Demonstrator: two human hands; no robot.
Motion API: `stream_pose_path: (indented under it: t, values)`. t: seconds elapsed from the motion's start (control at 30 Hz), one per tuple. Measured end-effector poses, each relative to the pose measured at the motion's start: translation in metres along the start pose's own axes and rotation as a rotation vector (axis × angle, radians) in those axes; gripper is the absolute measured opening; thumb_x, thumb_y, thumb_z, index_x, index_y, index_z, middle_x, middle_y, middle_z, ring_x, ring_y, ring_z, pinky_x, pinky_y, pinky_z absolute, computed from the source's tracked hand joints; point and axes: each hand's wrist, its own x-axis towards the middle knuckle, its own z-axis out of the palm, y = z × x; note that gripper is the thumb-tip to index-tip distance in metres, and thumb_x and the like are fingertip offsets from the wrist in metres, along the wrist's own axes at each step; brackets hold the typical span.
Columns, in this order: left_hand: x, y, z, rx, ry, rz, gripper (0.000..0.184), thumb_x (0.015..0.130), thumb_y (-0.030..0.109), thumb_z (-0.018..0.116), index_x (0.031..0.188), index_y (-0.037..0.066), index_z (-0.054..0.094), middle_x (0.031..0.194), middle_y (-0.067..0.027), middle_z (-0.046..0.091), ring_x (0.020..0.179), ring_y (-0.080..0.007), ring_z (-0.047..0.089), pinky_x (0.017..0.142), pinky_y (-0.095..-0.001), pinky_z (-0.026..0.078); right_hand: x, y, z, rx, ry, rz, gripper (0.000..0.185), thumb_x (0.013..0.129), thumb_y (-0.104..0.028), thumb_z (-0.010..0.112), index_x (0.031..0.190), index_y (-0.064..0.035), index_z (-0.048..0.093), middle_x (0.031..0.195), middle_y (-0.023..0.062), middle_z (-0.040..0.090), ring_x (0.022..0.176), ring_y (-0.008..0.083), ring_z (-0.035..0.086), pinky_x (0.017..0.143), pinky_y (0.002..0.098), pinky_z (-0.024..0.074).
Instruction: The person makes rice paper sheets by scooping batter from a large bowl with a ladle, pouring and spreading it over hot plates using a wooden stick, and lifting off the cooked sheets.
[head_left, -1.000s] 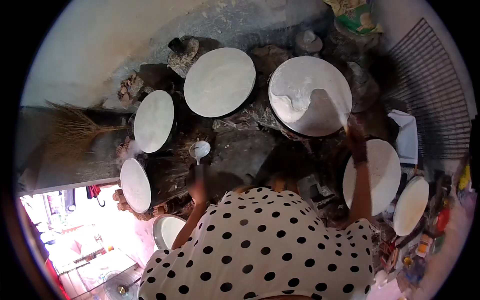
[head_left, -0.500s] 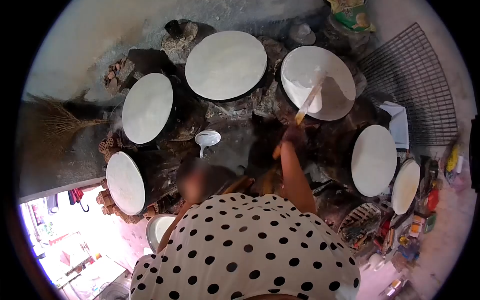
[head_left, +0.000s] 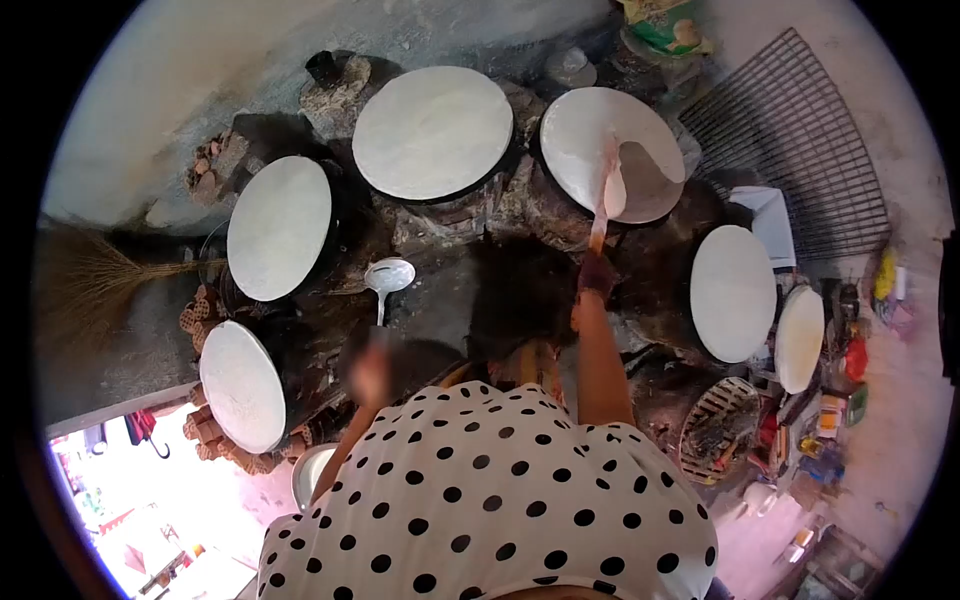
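Right hand (head_left: pixel 595 275) first: it's wrapped around the handle of a long flat spatula (head_left: pixel 599 230), arm stretched forward, and the blade reaches out over the upper-right round pan (head_left: pixel 650 185). That pan has a white layer (head_left: pixel 572 130) over much of its top, with a smooth grayish patch showing on the right side and a pale flap right beside the blade. Can't really tell if the blade is touching the surface or just above it. Left hand (head_left: pixel 369 373) is pretty blurry, so don't ask me about individual fingers, but it's closed on the handle of a metal ladle (head_left: pixel 389 275), bowl end pointing away from the body. Just below both arms you get the polka-dot top (head_left: pixel 490 500). Further out, more white-topped rounds curve around the person: one at top center (head_left: pixel 432 133), two down the left, one over on the right (head_left: pixel 733 293), plus a yellowish-white disc (head_left: pixel 800 340) tilted up just beside that last one. Lower right there's a slatted basket (head_left: pixel 720 430) with stuff in it, then a white container (head_left: pixel 768 222) and a big wire rack (head_left: pixel 800 140) leaning by the wall. Far left, a twig broom (head_left: pixel 110 272) lies sideways.
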Motion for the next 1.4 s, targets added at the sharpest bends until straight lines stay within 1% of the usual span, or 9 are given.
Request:
stream_pose_path:
  t: [0.07, 0.2, 0.4, 0.73, 0.97, 1.03, 1.17, 1.3, 1.4]
  values:
    - [0.004, -0.004, -0.001, -0.342, -0.368, -0.340, 0.025, 0.089, 0.026, 0.056, 0.069, 0.011, 0.057, 0.060, -0.0043, 0.053, 0.049, -0.0202, 0.052, 0.043, -0.0367, 0.043, 0.007, 0.016, -0.023, 0.045, 0.014, -0.053, 0.065, 0.087, -0.061, 0.041, 0.108, -0.0042, 0.064, 0.111, 0.0190, 0.062, 0.102, 0.0334, 0.060, 0.081, 0.0450, 0.0484]
    - [0.007, -0.009, 0.010, -0.664, -0.512, -0.519, 0.026, 0.090, 0.026, 0.055, 0.069, 0.010, 0.056, 0.060, -0.0036, 0.052, 0.049, -0.0188, 0.050, 0.043, -0.0352, 0.042, 0.027, 0.009, -0.034, -0.010, -0.047, -0.215, 0.063, 0.087, -0.060, 0.041, 0.107, -0.0048, 0.065, 0.109, 0.0181, 0.063, 0.100, 0.0327, 0.061, 0.081, 0.0444, 0.0481]
    - [0.013, 0.019, 0.018, -0.820, -0.550, -0.615, 0.028, 0.092, 0.028, 0.053, 0.070, 0.010, 0.055, 0.060, -0.0025, 0.051, 0.049, -0.0166, 0.048, 0.044, -0.0330, 0.040, 0.027, 0.034, -0.007, -0.290, -0.207, -0.686, 0.061, 0.087, -0.058, 0.041, 0.106, -0.0057, 0.066, 0.105, 0.0168, 0.064, 0.097, 0.0317, 0.062, 0.081, 0.0434, 0.0476]
    - [0.025, 0.103, 0.021, -0.995, -0.633, -0.700, 0.031, 0.094, 0.030, 0.051, 0.071, 0.010, 0.053, 0.060, -0.0008, 0.048, 0.049, -0.0131, 0.045, 0.044, -0.0292, 0.037, 0.111, 0.071, -0.127, 0.070, -0.131, -0.285, 0.057, 0.088, -0.056, 0.042, 0.103, -0.0072, 0.067, 0.100, 0.0146, 0.066, 0.093, 0.0299, 0.063, 0.081, 0.0418, 0.0468]
    - [0.031, 0.162, 0.016, -1.114, -0.655, -0.731, 0.033, 0.096, 0.032, 0.049, 0.072, 0.009, 0.052, 0.060, 0.0004, 0.047, 0.049, -0.0105, 0.042, 0.044, -0.0266, 0.035, 0.089, 0.098, -0.087, -0.196, -0.212, -0.749, 0.055, 0.088, -0.054, 0.042, 0.102, -0.0082, 0.068, 0.097, 0.0131, 0.068, 0.090, 0.0287, 0.064, 0.081, 0.0407, 0.0462]
    - [0.034, 0.172, 0.011, -1.155, -0.660, -0.740, 0.034, 0.096, 0.032, 0.049, 0.072, 0.009, 0.052, 0.060, 0.0008, 0.046, 0.048, -0.0098, 0.042, 0.044, -0.0259, 0.035, 0.102, 0.109, -0.101, -0.120, -0.139, -0.697, 0.052, 0.090, -0.052, 0.040, 0.101, -0.0094, 0.068, 0.095, 0.0120, 0.068, 0.088, 0.0280, 0.063, 0.080, 0.0400, 0.0452]
    - [0.043, 0.202, -0.002, -1.253, -0.723, -0.712, 0.035, 0.097, 0.033, 0.048, 0.072, 0.009, 0.051, 0.060, 0.0015, 0.045, 0.048, -0.0084, 0.040, 0.044, -0.0244, 0.034, 0.176, 0.090, -0.128, 0.459, -0.158, -0.023, 0.036, 0.089, -0.042, 0.054, 0.113, -0.0152, 0.059, 0.083, 0.0108, 0.065, 0.072, 0.0245, 0.062, 0.062, 0.0474, 0.0478]
    - [0.051, 0.216, -0.016, -1.258, -0.685, -0.660, 0.037, 0.097, 0.035, 0.048, 0.071, 0.009, 0.051, 0.057, 0.0023, 0.044, 0.046, -0.0070, 0.038, 0.043, -0.0234, 0.032, 0.182, 0.004, -0.166, -0.040, -0.324, 0.060, 0.053, 0.091, -0.053, 0.037, 0.100, -0.0095, 0.067, 0.106, 0.0128, 0.065, 0.098, 0.0255, 0.060, 0.083, 0.0374, 0.0445]
    - [0.059, 0.220, -0.021, -1.286, -0.631, -0.638, 0.038, 0.097, 0.037, 0.049, 0.070, 0.009, 0.052, 0.052, 0.0031, 0.041, 0.042, -0.0056, 0.035, 0.040, -0.0229, 0.029, 0.135, 0.002, -0.152, 0.142, 0.048, -0.613, 0.037, 0.091, -0.035, 0.049, 0.120, -0.0148, 0.060, 0.117, 0.0147, 0.062, 0.103, 0.0292, 0.061, 0.090, 0.0403, 0.0460]
